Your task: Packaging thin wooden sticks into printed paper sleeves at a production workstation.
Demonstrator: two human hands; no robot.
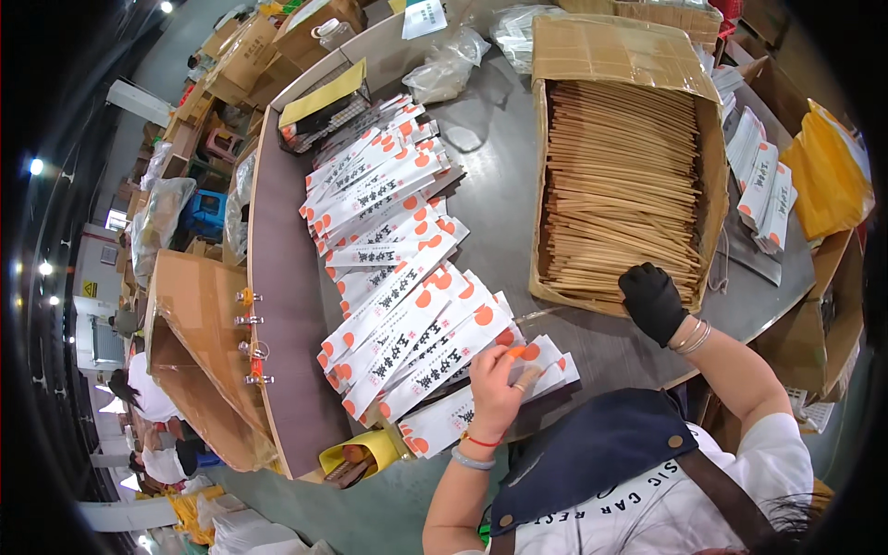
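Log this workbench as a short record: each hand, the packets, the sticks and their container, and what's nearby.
Left hand: ungloved, at the near end of the white packets
Right hand: black-gloved, at the near right corner of the cardboard box
Packets: orange-spotted, overlapping in a long spread left of the box
Box: open, holding many wooden sticks
Nearby: yellow bag, right of the box

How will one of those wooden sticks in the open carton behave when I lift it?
The wooden sticks look mostly straight, so one should stay stiff. Being slender, each is probably light. Several lie at uneven angles near the gloved right hand, so pulling one may shift its neighbours in the carton.
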